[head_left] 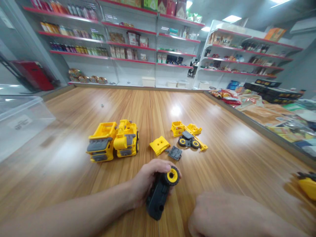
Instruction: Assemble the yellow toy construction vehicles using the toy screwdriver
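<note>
Right hand (217, 212): yours, blurred at lower right; I cannot tell its grip.
Left hand (147, 176): you clasp the dark chassis (156, 200) at lower centre, thumb on its yellow-hubbed wheel (172, 175).
Yellow plate (159, 146): beyond your left hand, just below mid-frame.

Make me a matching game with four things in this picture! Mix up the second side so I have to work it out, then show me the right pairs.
Things
1. dark wheeled base
2. pair of yellow toy vehicles
3. clear plastic bin
4. yellow piece with two holes

Where or how
A. at the left edge of the picture
B. lying next to a small grey piece
C. held in the left hand
D. standing side by side

Right pairs
1-C
2-D
3-A
4-B
</note>
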### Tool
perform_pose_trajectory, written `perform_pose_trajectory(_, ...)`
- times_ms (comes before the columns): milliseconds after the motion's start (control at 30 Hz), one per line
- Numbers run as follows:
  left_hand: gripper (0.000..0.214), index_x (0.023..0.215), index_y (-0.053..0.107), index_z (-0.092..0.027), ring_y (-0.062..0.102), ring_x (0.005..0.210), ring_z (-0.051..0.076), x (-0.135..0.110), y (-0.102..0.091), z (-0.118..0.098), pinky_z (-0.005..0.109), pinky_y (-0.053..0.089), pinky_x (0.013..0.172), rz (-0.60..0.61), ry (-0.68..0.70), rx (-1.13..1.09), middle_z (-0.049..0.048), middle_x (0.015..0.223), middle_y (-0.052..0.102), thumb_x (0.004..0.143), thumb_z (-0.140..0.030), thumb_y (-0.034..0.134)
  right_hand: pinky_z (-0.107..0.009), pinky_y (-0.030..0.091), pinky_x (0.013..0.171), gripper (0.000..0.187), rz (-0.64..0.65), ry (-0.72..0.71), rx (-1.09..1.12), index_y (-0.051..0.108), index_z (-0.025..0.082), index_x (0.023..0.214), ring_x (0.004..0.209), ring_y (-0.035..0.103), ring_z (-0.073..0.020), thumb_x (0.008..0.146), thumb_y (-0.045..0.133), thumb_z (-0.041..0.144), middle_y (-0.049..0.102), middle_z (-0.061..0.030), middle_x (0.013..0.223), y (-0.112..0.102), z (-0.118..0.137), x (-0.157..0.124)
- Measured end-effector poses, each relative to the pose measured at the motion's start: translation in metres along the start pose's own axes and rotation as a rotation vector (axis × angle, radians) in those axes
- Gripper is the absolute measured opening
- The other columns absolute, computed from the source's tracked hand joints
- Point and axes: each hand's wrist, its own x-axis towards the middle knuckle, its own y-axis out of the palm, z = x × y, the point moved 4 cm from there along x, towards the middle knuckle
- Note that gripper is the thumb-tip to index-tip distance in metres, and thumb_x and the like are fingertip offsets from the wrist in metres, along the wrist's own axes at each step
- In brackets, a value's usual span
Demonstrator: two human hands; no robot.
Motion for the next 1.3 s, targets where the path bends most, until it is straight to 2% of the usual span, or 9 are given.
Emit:
perform_pose_trajectory(233, 0.036, 0.085, 0.07, -0.006, 0.049, 0.055, 0.015, -0.001, 0.002, 0.0, 0.027, 0.038, 0.055, -0.029, -0.02, -0.031, 0.0046, 0.061, 0.053, 0.072, -0.036, 0.056, -0.01, 0.031, 0.043, 0.023, 0.091, -0.185, 0.2, 0.077, 0.016, 0.087, 0.05, 0.051, -0.0056, 0.066, 0.07, 0.011, 0.074, 0.0012, 0.071, -0.011, -0.001, 0.001)
perform_pose_trajectory(367, 0.035, 0.085, 0.069, -0.006, 0.049, 0.054, 0.013, 0.0, 0.002, 0.0, 0.025, 0.036, 0.054, -0.048, -0.054, -0.083, 0.0041, 0.061, 0.053, 0.073, -0.036, 0.057, -0.007, 0.038, 0.048, 0.025, 0.054, -0.162, 0.324, 0.076, 0.015, 0.091, 0.059, 0.064, -0.0067, 0.066, 0.074, 0.016, 0.076, 0.0008, 0.076, -0.011, -0.009, 0.004)
perform_pose_trajectory(600, 0.035, 0.084, 0.069, -0.006, 0.048, 0.052, 0.013, 0.002, 0.004, 0.001, 0.024, 0.036, 0.053, -0.067, -0.079, -0.108, 0.0039, 0.061, 0.054, 0.075, -0.036, 0.054, -0.008, 0.036, 0.047, 0.018, -0.02, -0.223, 0.222, 0.074, 0.014, 0.081, 0.058, 0.066, -0.0076, 0.064, 0.076, 0.01, 0.076, 0.0008, 0.073, -0.001, -0.003, 0.008)
perform_pose_trajectory(767, 0.034, 0.084, 0.069, -0.006, 0.048, 0.051, 0.012, 0.002, 0.004, 0.001, 0.024, 0.037, 0.053, -0.082, -0.073, -0.117, 0.0031, 0.059, 0.053, 0.076, -0.035, 0.055, -0.009, 0.034, 0.044, 0.02, -0.027, -0.215, 0.216, 0.074, 0.014, 0.082, 0.054, 0.061, -0.0068, 0.064, 0.071, 0.005, 0.074, 0.0019, 0.068, -0.007, 0.0, 0.008)
perform_pose_trajectory(967, 0.034, 0.084, 0.069, -0.006, 0.049, 0.05, 0.012, 0.001, 0.003, 0.001, 0.023, 0.037, 0.051, -0.094, -0.111, -0.169, 0.0034, 0.059, 0.055, 0.076, -0.036, 0.055, -0.012, 0.044, 0.053, 0.029, 0.028, -0.228, 0.565, 0.075, 0.015, 0.094, 0.058, 0.059, -0.0076, 0.067, 0.066, 0.007, 0.069, 0.0018, 0.071, -0.015, -0.007, 0.003)
perform_pose_trajectory(1067, 0.034, 0.081, 0.068, -0.007, 0.047, 0.047, 0.011, 0.0, 0.004, 0.001, 0.021, 0.034, 0.047, -0.118, -0.142, -0.168, 0.002, 0.054, 0.052, 0.078, -0.038, 0.054, -0.015, 0.048, 0.058, 0.018, -0.092, -0.261, 0.879, 0.074, 0.012, 0.091, 0.061, 0.06, -0.0085, 0.076, 0.067, 0.017, 0.068, -0.002, 0.073, -0.025, -0.014, 0.0)
perform_pose_trajectory(1167, 0.036, 0.074, 0.066, -0.009, 0.049, 0.048, 0.012, 0.0, 0.003, 0.003, 0.021, 0.036, 0.047, -0.15, -0.144, -0.119, 0.003, 0.055, 0.054, 0.081, -0.042, 0.053, -0.017, 0.048, 0.058, 0.017, -0.382, -0.318, 1.158, 0.069, 0.011, 0.09, 0.061, 0.062, -0.0097, 0.083, 0.07, 0.027, 0.068, -0.0031, 0.07, -0.037, -0.025, 0.001)
perform_pose_trajectory(1233, 0.037, 0.076, 0.066, -0.01, 0.052, 0.051, 0.013, 0.001, 0.001, 0.006, 0.022, 0.04, 0.048, -0.181, -0.136, -0.064, 0.0049, 0.061, 0.058, 0.082, -0.044, 0.054, -0.019, 0.049, 0.061, 0.017, -0.616, -0.317, 1.187, 0.066, 0.012, 0.087, 0.062, 0.063, -0.0101, 0.085, 0.069, 0.028, 0.068, -0.0029, 0.069, -0.042, -0.033, 0.004)
perform_pose_trajectory(1300, 0.037, 0.08, 0.067, -0.011, 0.053, 0.052, 0.013, 0.002, 0.002, 0.006, 0.023, 0.042, 0.049, -0.176, -0.105, -0.006, 0.0056, 0.066, 0.06, 0.082, -0.046, 0.055, -0.021, 0.048, 0.064, 0.018, -0.759, -0.263, 1.138, 0.066, 0.011, 0.085, 0.064, 0.062, -0.0103, 0.086, 0.069, 0.029, 0.067, -0.0032, 0.069, -0.042, -0.038, 0.009)
